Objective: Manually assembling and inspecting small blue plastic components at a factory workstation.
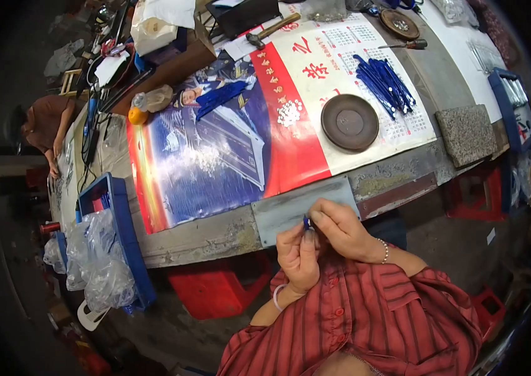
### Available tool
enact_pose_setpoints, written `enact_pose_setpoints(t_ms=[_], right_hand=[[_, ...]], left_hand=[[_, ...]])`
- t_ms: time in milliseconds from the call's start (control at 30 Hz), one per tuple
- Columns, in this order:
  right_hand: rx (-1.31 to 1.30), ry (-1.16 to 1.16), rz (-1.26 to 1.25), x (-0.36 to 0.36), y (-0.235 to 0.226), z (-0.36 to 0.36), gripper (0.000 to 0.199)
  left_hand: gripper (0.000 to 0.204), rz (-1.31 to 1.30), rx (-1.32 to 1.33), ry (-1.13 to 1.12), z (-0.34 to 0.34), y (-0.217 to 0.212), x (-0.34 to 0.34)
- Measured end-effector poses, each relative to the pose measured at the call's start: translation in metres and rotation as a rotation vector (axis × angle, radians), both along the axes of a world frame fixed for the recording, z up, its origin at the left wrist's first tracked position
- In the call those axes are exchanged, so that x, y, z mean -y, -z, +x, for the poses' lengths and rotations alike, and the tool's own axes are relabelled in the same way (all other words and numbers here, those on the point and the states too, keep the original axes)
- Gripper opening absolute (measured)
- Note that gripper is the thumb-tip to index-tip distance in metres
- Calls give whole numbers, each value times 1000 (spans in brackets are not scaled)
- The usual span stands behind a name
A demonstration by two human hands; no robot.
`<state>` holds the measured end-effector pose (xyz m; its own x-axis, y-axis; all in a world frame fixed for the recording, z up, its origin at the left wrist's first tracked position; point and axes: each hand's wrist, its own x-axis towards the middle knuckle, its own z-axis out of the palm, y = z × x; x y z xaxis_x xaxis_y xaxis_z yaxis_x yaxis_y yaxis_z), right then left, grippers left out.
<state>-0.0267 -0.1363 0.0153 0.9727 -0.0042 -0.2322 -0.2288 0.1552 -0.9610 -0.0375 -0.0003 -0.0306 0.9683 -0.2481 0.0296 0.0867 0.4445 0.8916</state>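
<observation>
Close to my chest, at the table's front edge, both hands come together around a small dark blue piece (307, 221). My left hand (298, 257) is closed, pinching it between thumb and fingers. My right hand (344, 230) is closed too, its fingertips pressed on the top of the same piece. Most of the piece is hidden by my fingers, so its kind does not show. Beneath the hands lies a grey metal plate (278, 213). Past it are a brown round dish (349, 141), a pile of slender blue pieces (383, 84) and a cluster of small white bits (289, 113).
A glossy poster (296, 156) covers the table, with more blue pieces (223, 98) on it. A hammer (271, 31) and a screwdriver (408, 44) lie at the back. A stone block (466, 133) sits right; a blue crate (129, 250) stands left. Another person (49, 122) works far left.
</observation>
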Motion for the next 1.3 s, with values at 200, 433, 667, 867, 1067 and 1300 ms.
enact_pose_setpoints(t_ms=[200, 433, 667, 867, 1067, 1300], right_hand=[[692, 275, -797, -10, 20, 5, 7], [74, -61, 76, 31, 8, 10, 13], [140, 404, -169, 120, -14, -10, 2], [313, 942, -531, 226, 40, 24, 9], [152, 875, -996, 242, 63, 57, 16], [106, 677, -1216, 254, 69, 50, 16]], left_hand=[[29, 183, 24, -81, 6, 0, 12], [40, 205, -32, 251, 25, -21, 10], [77, 930, 721, 339, 75, -91, 19], [33, -187, 175, 1004, 75, -220, 63], [35, -143, -10, 1078, 46, -236, 85], [35, -184, 115, 1062, 56, -230, 70]])
